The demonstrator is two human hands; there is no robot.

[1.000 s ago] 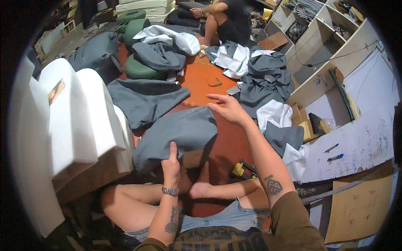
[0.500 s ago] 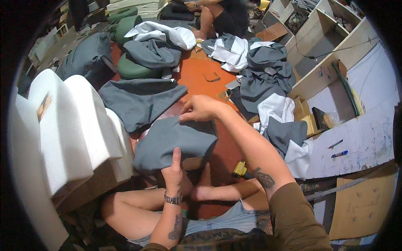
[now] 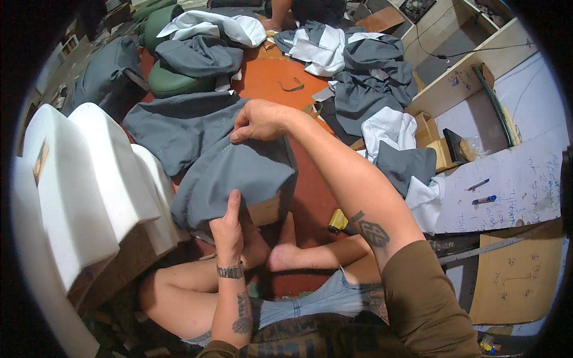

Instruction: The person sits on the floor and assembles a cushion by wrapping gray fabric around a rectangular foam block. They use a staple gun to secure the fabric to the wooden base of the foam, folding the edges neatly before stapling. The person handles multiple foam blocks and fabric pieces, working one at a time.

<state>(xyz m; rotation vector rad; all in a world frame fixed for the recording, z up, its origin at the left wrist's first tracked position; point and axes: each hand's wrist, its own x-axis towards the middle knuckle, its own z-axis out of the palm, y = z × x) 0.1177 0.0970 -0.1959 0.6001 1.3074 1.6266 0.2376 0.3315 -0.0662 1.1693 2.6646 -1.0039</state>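
Observation:
A grey fabric cover [image 3: 242, 170] with a stitched seam lies in front of my crossed legs. At its far edge, my right hand [image 3: 259, 121] pinches the cloth between thumb and fingers. My left hand [image 3: 227, 232] grips the near edge, its thumb lying on top and the other fingers hidden underneath. A brown board [image 3: 264, 210] shows below the cover's near right edge. Touching the cover's far left side is another grey fabric piece [image 3: 179, 128].
White foam blocks [image 3: 101, 161] stand at my left. Grey and white covers [image 3: 373, 77] are heaped far right, beside a shelf [image 3: 471, 59]. A yellow and black tool [image 3: 338, 222] lies by my leg. Pens [image 3: 484, 200] rest on a pale board. Another person's leg [image 3: 278, 13] appears at the far end.
My view has shifted, so most things sit differently in the picture. The cover has tilted, and more of the brown board shows beneath it. Both hands keep their hold.

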